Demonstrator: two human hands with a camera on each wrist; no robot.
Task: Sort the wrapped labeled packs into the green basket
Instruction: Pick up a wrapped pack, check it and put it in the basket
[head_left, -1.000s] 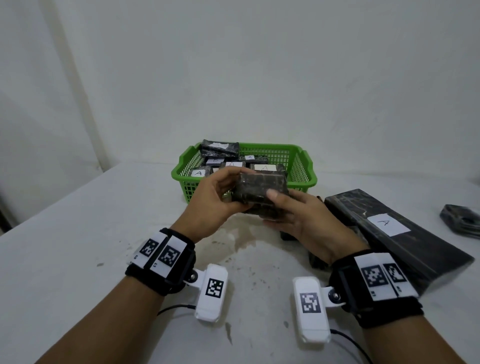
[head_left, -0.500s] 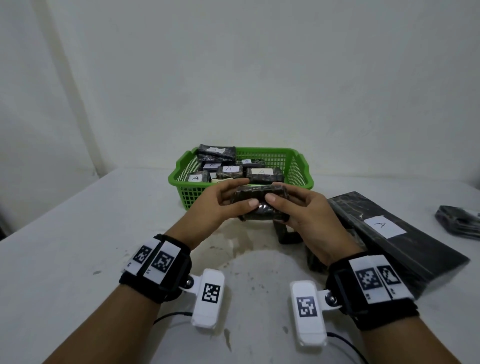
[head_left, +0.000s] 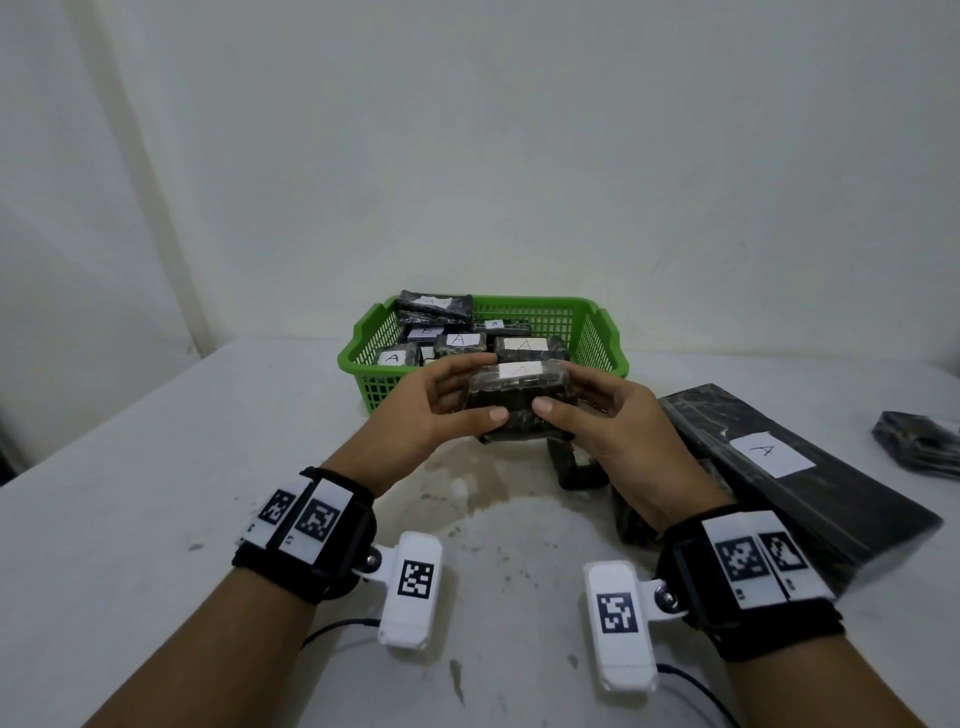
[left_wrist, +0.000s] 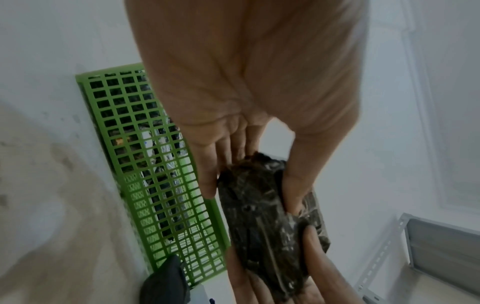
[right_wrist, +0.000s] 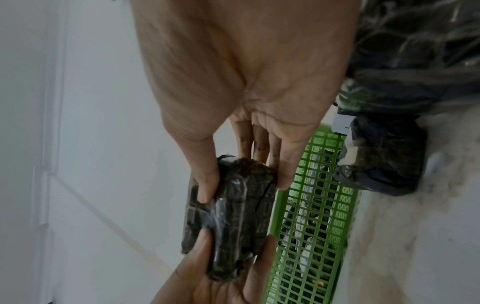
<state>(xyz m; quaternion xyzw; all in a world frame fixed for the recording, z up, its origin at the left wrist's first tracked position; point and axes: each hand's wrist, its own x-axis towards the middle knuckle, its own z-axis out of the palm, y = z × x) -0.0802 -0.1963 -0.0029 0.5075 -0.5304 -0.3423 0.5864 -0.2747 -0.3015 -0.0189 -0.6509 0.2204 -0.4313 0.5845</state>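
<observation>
A dark wrapped pack (head_left: 511, 397) with a white label on top is held above the table, just in front of the green basket (head_left: 358, 353). My left hand (head_left: 441, 402) grips its left end and my right hand (head_left: 582, 410) grips its right end, thumbs on the near face. The left wrist view shows the pack (left_wrist: 259, 216) pinched between thumb and fingers beside the basket wall (left_wrist: 155, 185). In the right wrist view the same pack (right_wrist: 233, 209) sits between both hands. The basket holds several labeled packs (head_left: 524, 345).
A long dark wrapped block (head_left: 779, 467) labeled A lies on the white table at the right. A smaller dark pack (head_left: 576, 462) stands under my right hand. Another dark bundle (head_left: 919, 441) lies at the far right edge. A white wall stands behind the basket.
Both hands have turned the pack so its white label faces up, and have carried it slightly nearer the basket's front rim.
</observation>
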